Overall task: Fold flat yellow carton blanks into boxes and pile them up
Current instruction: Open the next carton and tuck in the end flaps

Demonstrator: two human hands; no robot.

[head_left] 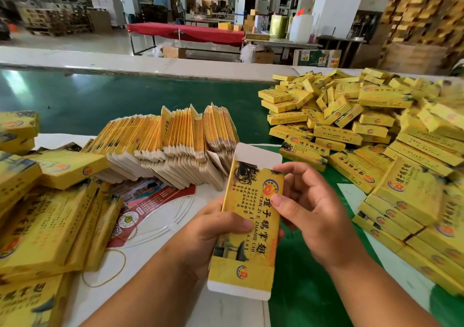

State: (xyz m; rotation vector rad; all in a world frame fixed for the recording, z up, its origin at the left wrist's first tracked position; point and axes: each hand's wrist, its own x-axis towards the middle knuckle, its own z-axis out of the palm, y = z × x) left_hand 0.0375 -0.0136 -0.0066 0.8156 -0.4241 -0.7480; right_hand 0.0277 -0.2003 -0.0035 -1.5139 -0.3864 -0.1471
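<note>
The table [75, 106] carries a green surface with white sheets laid over its near part. Landmark: the carton blank [251, 216] held above the near centre of the table. To the right of the carton blank and beyond it, a loose heap of folded boxes [351, 116] covers the table up to its far right corner; the nearest boxes of the heap lie just beside the right hand. To the left of the carton blank, flat bundles of yellow cartons [45, 216] lie stacked and overlapping at the near left edge. Beyond the carton blank and to its left, a row of flat blanks [175, 138] stands on edge, fanned and leaning, their white flaps touching the table. Between that row and the carton blank, a red and white printed sheet [150, 201] lies flat. Near it, closer to the viewer and left of the carton blank, a rubber band [118, 266] rests on a white sheet. The carton blank is held lengthwise away from the viewer, printed face up, with a white flap at each end. The left hand [216, 236] grips its near left edge, thumb across the printed face and fingers curled beneath. The right hand [311, 211] pinches its far right edge, thumb on the face, fingers curled at the upper corner.
</note>
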